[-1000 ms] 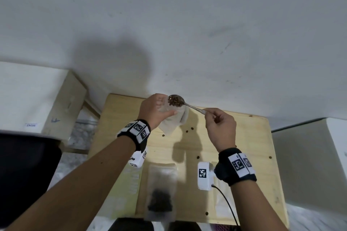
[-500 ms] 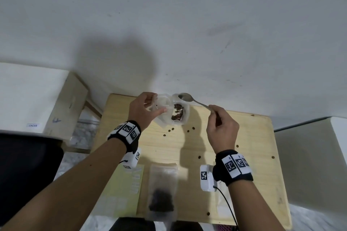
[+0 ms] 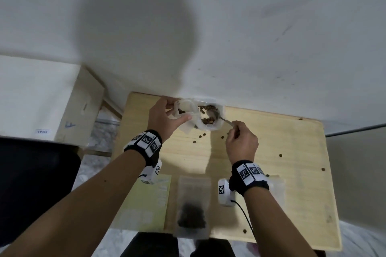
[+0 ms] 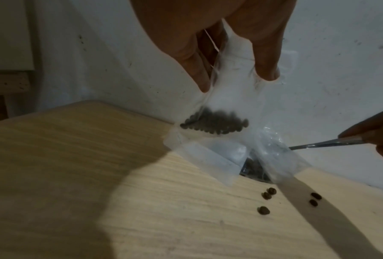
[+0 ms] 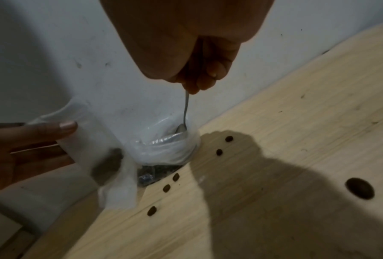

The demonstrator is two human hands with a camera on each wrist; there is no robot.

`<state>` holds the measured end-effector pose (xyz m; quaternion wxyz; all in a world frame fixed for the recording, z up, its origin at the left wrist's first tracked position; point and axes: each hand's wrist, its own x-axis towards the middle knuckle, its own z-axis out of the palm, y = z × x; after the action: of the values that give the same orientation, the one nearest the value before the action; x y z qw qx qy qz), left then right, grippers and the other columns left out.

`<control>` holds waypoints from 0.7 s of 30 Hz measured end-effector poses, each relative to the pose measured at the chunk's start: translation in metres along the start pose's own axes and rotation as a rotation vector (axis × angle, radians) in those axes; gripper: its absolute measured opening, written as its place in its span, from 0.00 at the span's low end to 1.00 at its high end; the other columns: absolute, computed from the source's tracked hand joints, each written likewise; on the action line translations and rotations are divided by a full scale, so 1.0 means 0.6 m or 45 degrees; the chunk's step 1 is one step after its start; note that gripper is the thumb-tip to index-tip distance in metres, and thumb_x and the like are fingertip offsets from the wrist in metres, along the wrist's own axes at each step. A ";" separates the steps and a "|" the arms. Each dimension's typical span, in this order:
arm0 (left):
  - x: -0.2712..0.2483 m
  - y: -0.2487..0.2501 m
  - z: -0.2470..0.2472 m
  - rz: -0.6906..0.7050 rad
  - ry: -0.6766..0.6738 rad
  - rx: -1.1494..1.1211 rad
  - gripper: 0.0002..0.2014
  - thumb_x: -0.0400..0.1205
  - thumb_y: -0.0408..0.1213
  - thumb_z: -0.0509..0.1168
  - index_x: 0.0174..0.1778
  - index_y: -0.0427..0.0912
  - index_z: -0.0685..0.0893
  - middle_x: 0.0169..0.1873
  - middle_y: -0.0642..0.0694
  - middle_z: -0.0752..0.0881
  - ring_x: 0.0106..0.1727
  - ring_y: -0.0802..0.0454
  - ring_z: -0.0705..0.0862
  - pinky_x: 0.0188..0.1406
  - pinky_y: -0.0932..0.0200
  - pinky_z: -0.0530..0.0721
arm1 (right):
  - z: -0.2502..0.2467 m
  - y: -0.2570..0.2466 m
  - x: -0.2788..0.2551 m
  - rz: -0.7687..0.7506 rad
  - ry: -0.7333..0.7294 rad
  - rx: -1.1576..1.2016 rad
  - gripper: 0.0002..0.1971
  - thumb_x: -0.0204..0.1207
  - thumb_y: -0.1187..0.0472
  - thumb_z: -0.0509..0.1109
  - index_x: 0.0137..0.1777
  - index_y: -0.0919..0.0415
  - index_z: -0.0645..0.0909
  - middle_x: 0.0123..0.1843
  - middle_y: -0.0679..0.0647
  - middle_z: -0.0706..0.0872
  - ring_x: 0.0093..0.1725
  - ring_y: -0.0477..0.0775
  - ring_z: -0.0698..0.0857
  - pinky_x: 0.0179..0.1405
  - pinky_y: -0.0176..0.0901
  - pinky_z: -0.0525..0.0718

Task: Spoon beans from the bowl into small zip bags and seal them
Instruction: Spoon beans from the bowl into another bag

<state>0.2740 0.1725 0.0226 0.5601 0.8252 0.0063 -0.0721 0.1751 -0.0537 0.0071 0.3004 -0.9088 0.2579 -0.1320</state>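
Left grip [image 3: 165,119] on crinkly clear bag [image 4: 226,112]

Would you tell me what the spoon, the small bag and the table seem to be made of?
Spoon: probably polished metal, thin and glinting. Small bag: clear soft plastic film, beans visible through it. Table: pale wood or wood-look laminate, grain lines showing.
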 end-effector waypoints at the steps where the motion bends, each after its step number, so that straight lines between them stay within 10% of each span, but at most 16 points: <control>1: 0.002 0.000 0.001 -0.006 -0.025 0.010 0.26 0.68 0.41 0.89 0.57 0.44 0.85 0.52 0.52 0.89 0.56 0.66 0.86 0.58 0.74 0.85 | -0.002 0.003 0.003 0.002 -0.004 -0.011 0.10 0.81 0.68 0.67 0.57 0.61 0.89 0.37 0.58 0.91 0.34 0.62 0.86 0.38 0.41 0.76; 14: 0.005 -0.010 0.015 -0.117 -0.088 0.001 0.24 0.69 0.40 0.88 0.54 0.40 0.84 0.49 0.60 0.86 0.56 0.68 0.87 0.56 0.75 0.86 | 0.002 0.033 -0.004 0.188 -0.235 0.077 0.11 0.81 0.67 0.68 0.48 0.56 0.91 0.24 0.44 0.81 0.23 0.41 0.77 0.24 0.29 0.71; 21: 0.001 -0.013 0.017 -0.121 -0.051 -0.035 0.20 0.70 0.36 0.88 0.47 0.45 0.82 0.46 0.61 0.84 0.49 0.76 0.84 0.51 0.78 0.84 | 0.032 0.030 -0.030 0.325 -0.422 0.227 0.11 0.82 0.65 0.70 0.53 0.54 0.93 0.40 0.53 0.92 0.30 0.48 0.83 0.36 0.35 0.79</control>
<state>0.2730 0.1661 0.0115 0.5672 0.8147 0.0354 -0.1151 0.1605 -0.0470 -0.0208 0.4322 -0.8478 0.3052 0.0358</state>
